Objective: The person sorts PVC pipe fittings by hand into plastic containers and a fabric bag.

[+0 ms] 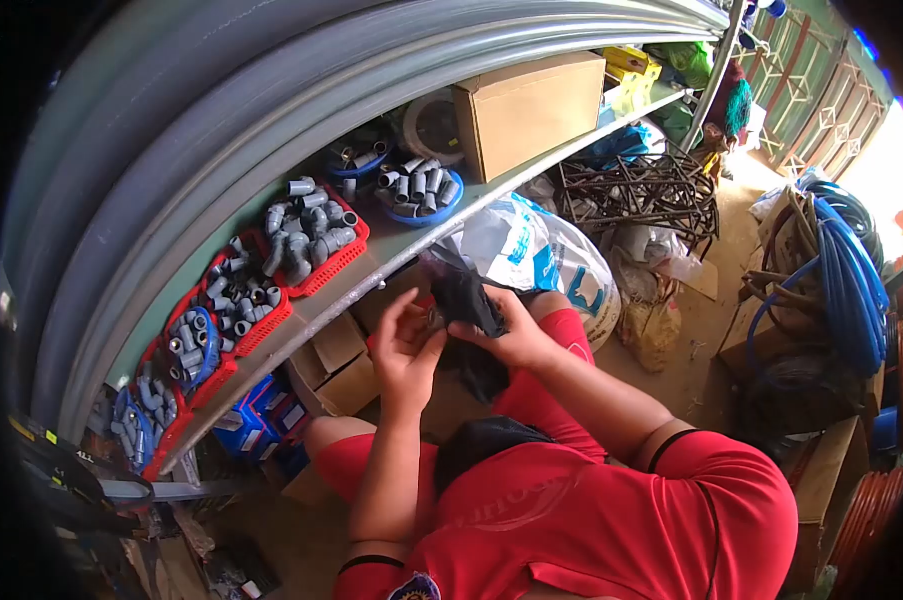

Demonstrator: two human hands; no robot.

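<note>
My right hand is closed on a crumpled black bag, held up over my lap, with the thumb pressed along its near side. Facing it, my left hand has its fingers curved and apart, close to the left side of the bag. More black material hangs below, between my knees. Behind the bag stands a large clear plastic sack with blue print.
A shelf edge runs diagonally ahead. On it are red baskets of grey pipe fittings, a blue bowl of fittings and a cardboard box. Long grey pipes arch above. Blue hose coils lie at right.
</note>
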